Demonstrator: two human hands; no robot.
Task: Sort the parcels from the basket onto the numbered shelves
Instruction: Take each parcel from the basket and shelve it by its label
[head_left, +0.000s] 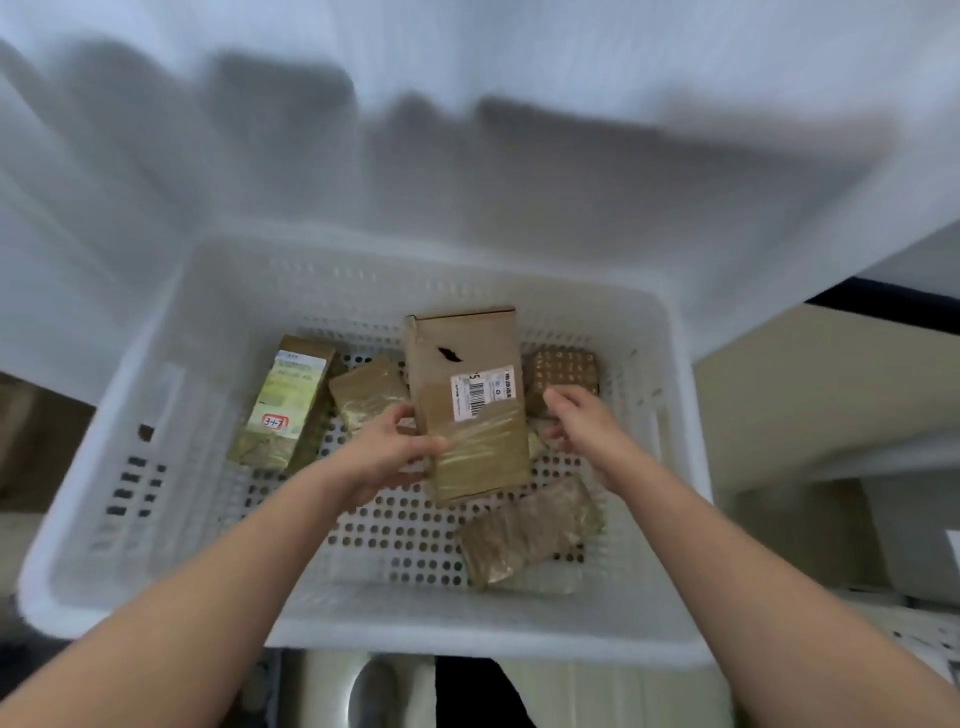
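A white perforated basket (171, 395) fills the middle of the view. Above its floor my left hand (387, 449) grips the left edge of a tall brown cardboard parcel (467, 358) with a barcode label and clear tape. My right hand (576, 421) hovers at that parcel's right side with fingers loosely curled and holds nothing. In the basket lie a parcel marked 3-1-7 (288, 400) at the left, a small taped parcel (366, 389) beside it, a brown patterned parcel (563, 371) at the back right, and a taped parcel (530, 532) at the front right.
A white blurred surface (467, 156) rises behind the basket. Beige boards and white shelf parts (831, 415) stand at the right. A dark gap (41, 441) shows at the left, floor below the basket's front rim.
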